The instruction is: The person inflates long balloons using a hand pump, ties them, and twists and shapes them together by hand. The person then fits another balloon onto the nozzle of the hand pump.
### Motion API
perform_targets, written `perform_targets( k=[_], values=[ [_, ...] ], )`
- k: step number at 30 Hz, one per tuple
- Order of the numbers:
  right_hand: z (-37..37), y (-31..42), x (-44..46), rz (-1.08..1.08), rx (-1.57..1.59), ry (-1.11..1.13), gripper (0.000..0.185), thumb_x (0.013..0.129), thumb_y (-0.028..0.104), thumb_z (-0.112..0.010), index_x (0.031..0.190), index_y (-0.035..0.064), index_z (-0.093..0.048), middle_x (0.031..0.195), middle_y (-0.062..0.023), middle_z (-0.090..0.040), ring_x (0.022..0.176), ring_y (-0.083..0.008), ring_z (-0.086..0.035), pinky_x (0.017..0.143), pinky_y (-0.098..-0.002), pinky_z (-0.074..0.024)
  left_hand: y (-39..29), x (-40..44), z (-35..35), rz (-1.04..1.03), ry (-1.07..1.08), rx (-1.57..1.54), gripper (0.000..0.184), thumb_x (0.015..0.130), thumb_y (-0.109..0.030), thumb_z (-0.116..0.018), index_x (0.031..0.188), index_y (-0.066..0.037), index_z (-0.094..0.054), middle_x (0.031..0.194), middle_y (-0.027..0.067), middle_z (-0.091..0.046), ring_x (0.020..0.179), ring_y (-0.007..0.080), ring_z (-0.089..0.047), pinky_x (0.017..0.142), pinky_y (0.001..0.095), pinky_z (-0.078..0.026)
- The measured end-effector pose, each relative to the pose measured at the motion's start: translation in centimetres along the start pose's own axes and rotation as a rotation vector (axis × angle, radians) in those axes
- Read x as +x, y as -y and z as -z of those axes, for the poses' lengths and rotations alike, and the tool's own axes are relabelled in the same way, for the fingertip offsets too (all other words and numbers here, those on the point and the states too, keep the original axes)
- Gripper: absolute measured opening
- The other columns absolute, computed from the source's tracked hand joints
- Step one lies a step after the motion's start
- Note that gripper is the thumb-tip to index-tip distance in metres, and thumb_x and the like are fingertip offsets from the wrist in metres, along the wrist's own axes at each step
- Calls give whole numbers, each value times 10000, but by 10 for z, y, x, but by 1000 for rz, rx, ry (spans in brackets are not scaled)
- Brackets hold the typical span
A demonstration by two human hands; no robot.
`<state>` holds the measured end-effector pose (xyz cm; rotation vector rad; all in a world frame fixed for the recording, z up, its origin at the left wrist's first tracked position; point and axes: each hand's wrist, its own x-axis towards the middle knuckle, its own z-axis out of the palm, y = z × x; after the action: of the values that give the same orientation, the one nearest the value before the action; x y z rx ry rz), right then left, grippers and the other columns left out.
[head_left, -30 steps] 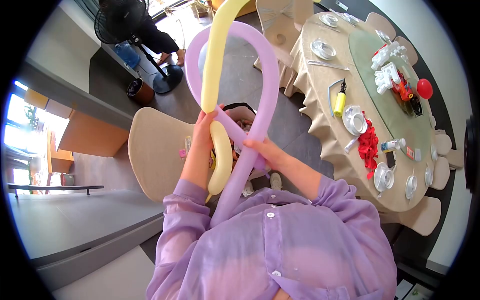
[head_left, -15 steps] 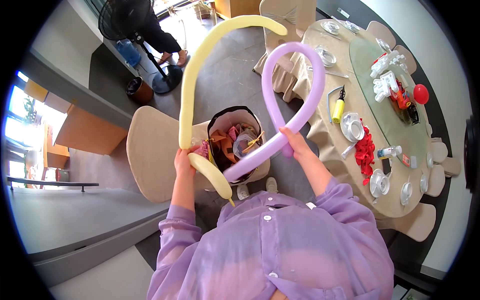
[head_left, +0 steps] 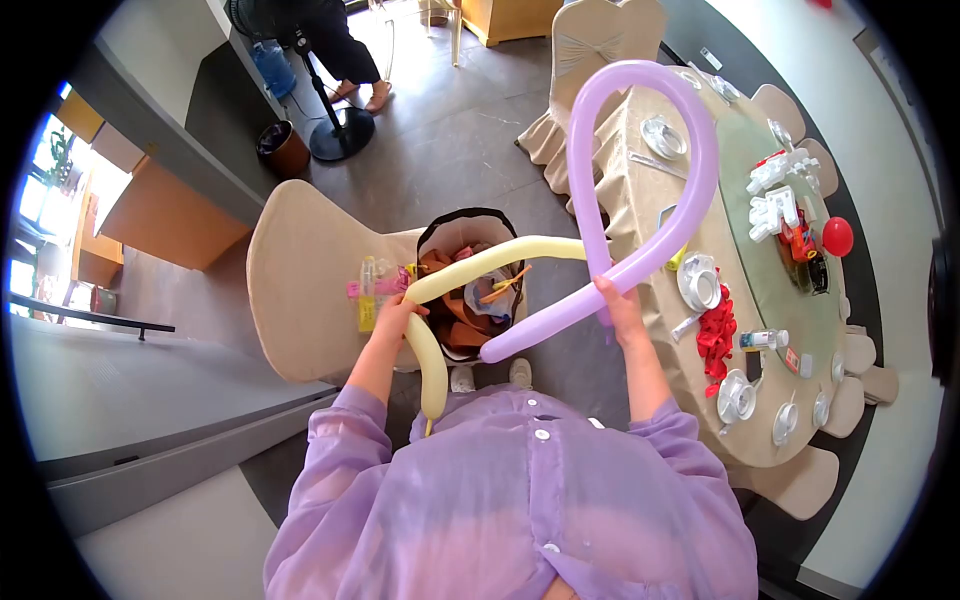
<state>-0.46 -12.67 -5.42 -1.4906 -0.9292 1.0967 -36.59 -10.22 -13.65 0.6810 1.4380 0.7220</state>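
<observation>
My left hand is closed around a long yellow balloon at a pinched point. One part of it stretches right toward the purple balloon, and a shorter part hangs down with a thin tail. My right hand grips a long purple balloon where it crosses itself. The purple balloon forms a large upright loop above that hand, and its straight end reaches left over the edge of an open bag. Brown and pink items lie inside the bag.
A beige chair holds the bag and a clear bottle. On the right is a round table with wrapped dishes, red balloons and white pieces. A fan, a bin and a person's legs are at the upper left.
The purple loop has moved right and up with my right hand. The yellow balloon's long part has swung from upright to pointing right. My hands are farther apart than at first.
</observation>
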Motion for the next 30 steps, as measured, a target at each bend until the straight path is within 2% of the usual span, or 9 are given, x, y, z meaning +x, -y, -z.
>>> perform_targets(
  k=[5,11,15,17,19,21,23,26,30],
  values=[
    [-5,1,0,-1,47,92,448,754,289,-680,1085,46,-501,919,-10,-507,842,-101,-496,734,-249,-415,-6,8,16,-17,19,-212,263,797,-108,-460,1021,-6,-552,772,112,-614,606,175,-550,552,294,-464],
    [-31,7,-2,-74,111,144,490,752,298,-689,1112,32,-491,933,-15,-515,854,-106,-505,745,-253,-422,-72,-56,71,-623,-432,-548,199,860,-137,-440,984,-10,-529,820,145,-620,608,172,-558,560,284,-464],
    [-71,-9,7,-145,128,192,486,744,292,-704,1095,29,-496,937,-37,-538,836,-118,-526,755,-266,-436,-100,-99,93,-772,-679,-623,181,897,-117,-409,1041,-27,-473,888,155,-622,615,165,-560,563,276,-466],
    [-94,-17,18,117,156,165,496,736,294,-713,1086,16,-497,957,-38,-537,857,-124,-527,769,-273,-434,-102,-115,99,-824,-750,-652,176,906,-111,-398,1055,-34,-451,905,161,-621,609,162,-561,560,271,-467],
    [-117,-8,25,208,5,84,498,728,292,-713,1079,12,-499,951,-55,-545,887,-179,-531,790,-308,-428,-100,-129,99,-867,-794,-660,195,905,-113,-414,1083,-34,-433,922,167,-621,625,163,-560,576,271,-470],
    [-135,5,26,521,-296,-103,491,709,278,-716,1070,18,-508,967,-101,-535,932,-250,-506,815,-350,-414,-94,-139,99,-864,-820,-650,194,905,-113,-416,1081,-34,-435,920,164,-621,628,163,-556,576,269,-467],
    [-148,16,30,519,-431,-32,548,685,269,-722,1119,39,-478,998,-144,-513,961,-299,-474,830,-388,-400,-86,-147,102,-862,-845,-649,193,904,-112,-418,1079,-33,-437,918,161,-621,631,163,-552,576,267,-464],
    [-171,22,51,790,-557,-201,710,666,278,-718,1234,50,-358,1035,-153,-499,974,-316,-465,832,-401,-397,-72,-155,106,-828,-861,-641,190,903,-99,-414,1074,-20,-438,948,164,-612,624,179,-540,570,276,-459],
    [-195,2,70,910,-621,-250,721,659,274,-715,1238,40,-353,1052,-170,-491,976,-333,-464,839,-412,-397,-61,-170,106,-775,-901,-633,186,907,-113,-407,1066,-23,-443,921,155,-610,619,159,-533,556,267,-450]
  ],
)
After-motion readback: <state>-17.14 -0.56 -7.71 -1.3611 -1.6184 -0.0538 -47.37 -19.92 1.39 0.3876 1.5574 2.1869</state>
